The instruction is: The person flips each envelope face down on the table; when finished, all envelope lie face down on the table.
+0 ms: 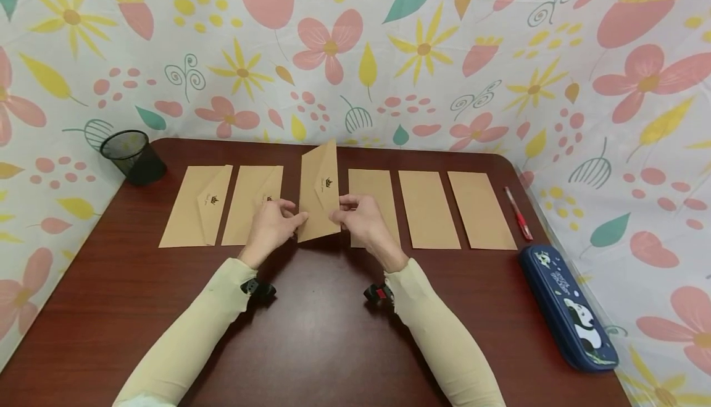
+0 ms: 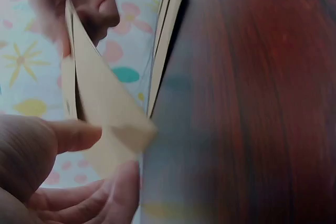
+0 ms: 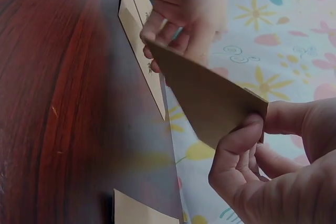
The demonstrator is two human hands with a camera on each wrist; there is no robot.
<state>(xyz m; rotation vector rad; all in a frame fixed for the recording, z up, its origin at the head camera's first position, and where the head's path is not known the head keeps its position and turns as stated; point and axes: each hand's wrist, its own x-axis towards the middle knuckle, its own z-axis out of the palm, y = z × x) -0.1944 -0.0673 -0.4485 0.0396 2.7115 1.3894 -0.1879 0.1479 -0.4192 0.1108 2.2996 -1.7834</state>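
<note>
A brown kraft-paper envelope (image 1: 313, 217), with a pointed flap and a dark crown print on its face, is raised off the table between both hands. My left hand (image 1: 271, 226) pinches its lower left edge, thumb in front. On the opposite edge, my right hand (image 1: 366, 223) grips it between thumb and fingers. The left wrist view shows the envelope (image 2: 107, 95) edge-on and slightly blurred. Its plain back (image 3: 207, 100) faces the right wrist camera. To the left lie two envelopes with flaps and crown prints showing, one of them (image 1: 191, 209) farthest left.
Right of the hands, three plain-faced envelopes lie in a row, the middle one (image 1: 429, 209) among them. A red pen (image 1: 519, 214) and a blue panda pencil case (image 1: 566, 305) sit along the right edge. A black mesh pen cup (image 1: 136, 159) stands at the back left.
</note>
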